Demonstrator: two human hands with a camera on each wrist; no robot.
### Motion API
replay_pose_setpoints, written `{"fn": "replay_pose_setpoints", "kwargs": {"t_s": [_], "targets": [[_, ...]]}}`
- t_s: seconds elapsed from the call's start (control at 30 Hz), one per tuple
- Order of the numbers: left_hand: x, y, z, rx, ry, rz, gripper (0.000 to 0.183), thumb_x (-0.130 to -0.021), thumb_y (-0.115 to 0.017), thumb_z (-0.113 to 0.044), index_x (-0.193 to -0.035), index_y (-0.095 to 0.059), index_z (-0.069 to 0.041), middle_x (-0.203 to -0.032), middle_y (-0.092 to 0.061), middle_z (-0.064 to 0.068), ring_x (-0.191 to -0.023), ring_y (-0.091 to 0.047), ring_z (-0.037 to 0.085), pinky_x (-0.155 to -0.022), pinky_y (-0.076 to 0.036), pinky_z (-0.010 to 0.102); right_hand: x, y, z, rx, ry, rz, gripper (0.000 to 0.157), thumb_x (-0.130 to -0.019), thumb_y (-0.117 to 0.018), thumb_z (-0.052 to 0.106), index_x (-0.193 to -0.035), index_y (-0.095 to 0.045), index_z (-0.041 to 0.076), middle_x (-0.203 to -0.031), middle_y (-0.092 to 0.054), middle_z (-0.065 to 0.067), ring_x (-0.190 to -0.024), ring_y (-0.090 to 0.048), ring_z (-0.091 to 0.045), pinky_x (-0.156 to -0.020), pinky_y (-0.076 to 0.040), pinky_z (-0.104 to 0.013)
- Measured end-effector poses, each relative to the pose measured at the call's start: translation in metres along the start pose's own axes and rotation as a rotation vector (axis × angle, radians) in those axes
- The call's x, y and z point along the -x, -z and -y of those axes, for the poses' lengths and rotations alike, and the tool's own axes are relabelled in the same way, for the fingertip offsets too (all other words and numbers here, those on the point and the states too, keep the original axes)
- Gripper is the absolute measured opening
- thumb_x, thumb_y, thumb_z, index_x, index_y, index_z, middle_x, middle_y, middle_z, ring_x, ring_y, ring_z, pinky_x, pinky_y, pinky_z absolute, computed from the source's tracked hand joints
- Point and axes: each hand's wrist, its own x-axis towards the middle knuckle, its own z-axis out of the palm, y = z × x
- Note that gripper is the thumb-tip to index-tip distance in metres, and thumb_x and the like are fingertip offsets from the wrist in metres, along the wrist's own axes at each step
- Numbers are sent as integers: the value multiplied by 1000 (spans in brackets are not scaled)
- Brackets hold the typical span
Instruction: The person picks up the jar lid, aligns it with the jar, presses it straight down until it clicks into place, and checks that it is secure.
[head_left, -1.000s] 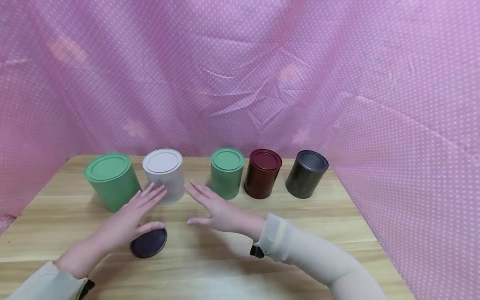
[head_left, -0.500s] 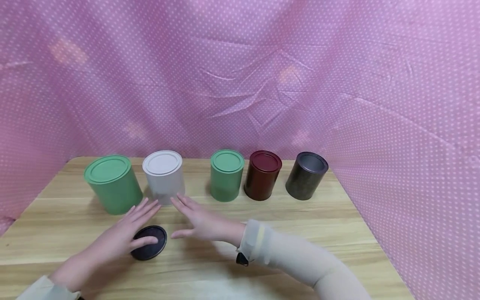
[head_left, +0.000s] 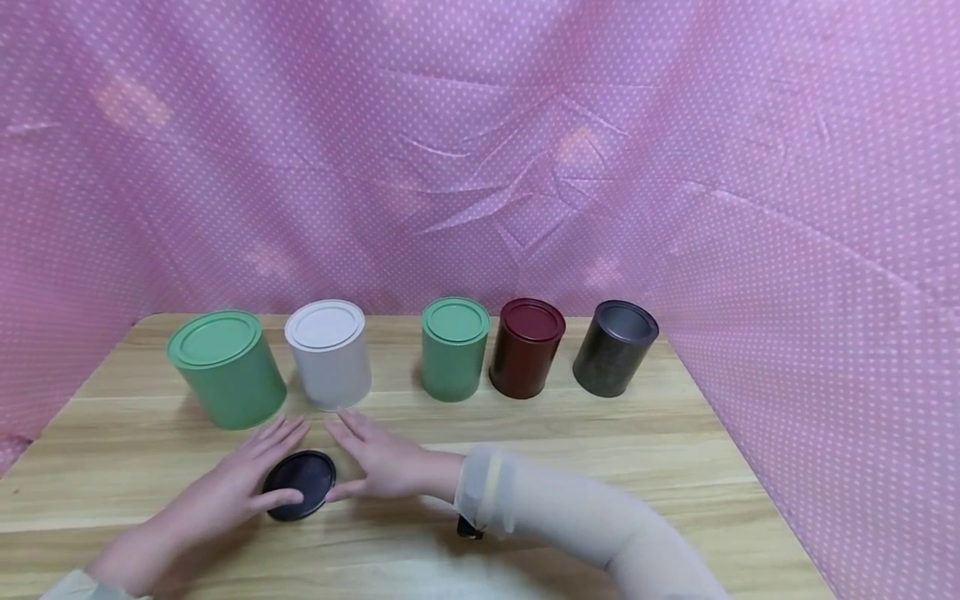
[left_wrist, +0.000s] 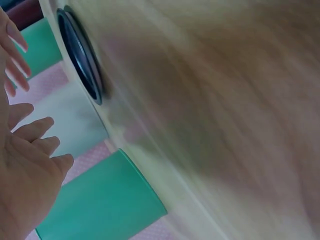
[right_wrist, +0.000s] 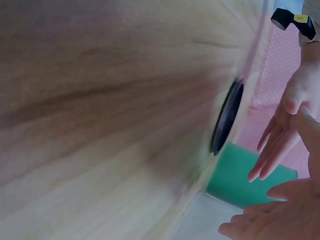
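A round dark lid (head_left: 313, 477) with a raised rim lies flat on the table between the two hands. My left hand (head_left: 238, 483) hovers at its left, fingers stretched forward, and its thumb passes over the lid in the head view. At the lid's right is my right hand (head_left: 384, 457), fingers extended and thumb near the rim. Both wrist views show the hands raised off the lid, holding nothing. Just beyond the fingertips stand a large green can (head_left: 232, 383) and a white can (head_left: 333, 367), both lidded.
Farther right along the back of the wooden table (head_left: 600, 475) stand a smaller green can (head_left: 452, 362), a dark red can (head_left: 522, 362) and a dark grey can (head_left: 609, 362) with no lid on top. A pink dotted cloth (head_left: 480, 150) hangs around the table.
Both hands have lowered toward the table's front, and the right hand has moved left, closer to the lid. The cans and lid have stayed in place.
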Motion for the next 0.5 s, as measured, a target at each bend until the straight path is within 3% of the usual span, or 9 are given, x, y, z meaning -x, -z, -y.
{"fn": "replay_pose_setpoints", "kwargs": {"t_s": [0.1, 0.2, 0.27, 0.33, 0.43, 0.5], "targets": [[0, -1, 2, 7, 41, 27, 81, -79, -75, -40, -146, -43, -9, -146, -43, 24, -143, -29, 38, -107, -31, 62, -3, -5, -1, 27, -18, 16, 94, -87, -62, 56, -157, -14, 16, -162, -14, -14, -149, -18, -25, -120, -21, -29], [2, -3, 6, 21, 61, 51, 81, -79, -75, -42, -145, -43, -9, -147, -43, 24, -139, -32, 43, -108, -30, 63, -7, -9, 0, 70, -33, 44, 93, -87, -60, 59, -157, -15, 18, -162, -16, -13, -149, -19, -25, -120, -21, -29], [4, -4, 9, 29, 58, 61, 82, -78, -75, -43, -145, -43, -8, -147, -42, 24, -140, -32, 43, -117, -21, 53, -9, -12, 1, 95, -42, 64, 93, -86, -59, 62, -157, -15, 19, -162, -16, -11, -149, -18, -23, -120, -20, -29], [7, -5, 13, 37, 58, 75, 82, -78, -74, -44, -145, -43, -8, -147, -42, 25, -142, -29, 40, -122, -8, 33, -11, -13, 2, 113, -50, 82, 93, -85, -58, 63, -157, -15, 21, -162, -15, -9, -149, -17, -22, -120, -19, -29], [10, -5, 18, 45, 64, 89, 85, -77, -75, -46, -145, -43, -6, -147, -41, 26, -142, -29, 41, -107, 6, 4, -14, -16, 3, 131, -63, 106, 94, -84, -58, 65, -157, -12, 25, -163, -14, -6, -149, -16, -21, -120, -19, -29], [12, -4, 21, 48, 69, 101, 88, -76, -76, -47, -145, -43, -5, -147, -40, 28, -143, -27, 40, -101, 9, -1, -16, -17, 4, 125, -74, 120, 94, -84, -58, 65, -156, -11, 28, -163, -13, -5, -150, -15, -20, -120, -20, -29]]}}
